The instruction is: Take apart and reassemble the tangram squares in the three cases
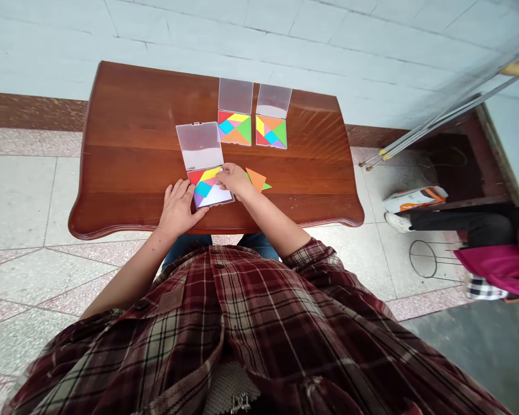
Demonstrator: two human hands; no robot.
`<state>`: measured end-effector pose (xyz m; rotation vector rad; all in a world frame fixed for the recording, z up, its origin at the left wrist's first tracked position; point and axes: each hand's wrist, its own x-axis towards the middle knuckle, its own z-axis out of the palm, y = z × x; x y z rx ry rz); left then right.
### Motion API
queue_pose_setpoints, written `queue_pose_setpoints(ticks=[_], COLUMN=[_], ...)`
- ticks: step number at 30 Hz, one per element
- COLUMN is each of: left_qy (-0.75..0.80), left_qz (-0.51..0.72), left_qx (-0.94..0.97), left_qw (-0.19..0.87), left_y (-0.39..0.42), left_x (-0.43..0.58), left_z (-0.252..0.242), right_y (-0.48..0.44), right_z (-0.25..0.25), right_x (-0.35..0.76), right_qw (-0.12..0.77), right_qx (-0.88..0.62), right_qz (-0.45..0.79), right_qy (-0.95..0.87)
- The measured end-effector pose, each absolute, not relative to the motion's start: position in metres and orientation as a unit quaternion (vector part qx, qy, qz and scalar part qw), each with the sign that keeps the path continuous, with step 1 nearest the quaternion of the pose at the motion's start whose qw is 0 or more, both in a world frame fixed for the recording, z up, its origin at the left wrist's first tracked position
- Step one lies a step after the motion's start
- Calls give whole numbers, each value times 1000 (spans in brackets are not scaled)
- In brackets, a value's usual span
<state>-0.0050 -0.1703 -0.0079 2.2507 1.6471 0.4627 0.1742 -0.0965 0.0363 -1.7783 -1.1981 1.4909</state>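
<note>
In front of me lies an open tangram case (217, 204) on the wooden table, its clear lid (201, 147) tipped back. Red, yellow, pink, blue and purple pieces fill its left and upper part; white base shows at the lower right. My left hand (176, 206) rests flat with spread fingers at the case's left edge. Over its right side, my right hand (234, 180) has bent fingers drawn together on the pink tangram piece (210, 181). Beside that hand, an orange triangle (256, 178) overlaps a green triangle (267, 186) on the table, partly hidden by the wrist.
Two more open tangram cases, one at the back middle (234, 128) and one to its right (271, 131), hold full sets of pieces. The brown table (134, 144) stands by a pale wall. Crutches (415, 138) lean at right, near a seated person (493, 236).
</note>
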Motion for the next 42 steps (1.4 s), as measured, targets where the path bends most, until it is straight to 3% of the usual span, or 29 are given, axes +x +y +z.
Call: queue_pose_setpoints(ticks=[6, 13, 17, 34, 42], left_qy=[573, 572, 576, 574, 573], left_qz=[162, 164, 160, 165, 166], left_qx=[788, 788, 787, 788, 787], left_qw=[160, 158, 155, 153, 155], left_y=[-171, -171, -172, -171, -170], left_x=[-3, -3, -2, -2, -2], left_z=[-7, -7, -5, -7, -6], right_y=[-93, -96, -98, -89, -92], right_z=[30, 36, 38, 41, 40], right_x=[170, 167, 149, 143, 142], right_qw=[257, 84, 15, 5, 25], right_qx=[-661, -671, -668, -657, -659], right_qz=[567, 282, 218, 304, 284], right_qy=[-418, -681, -712, -690, -696])
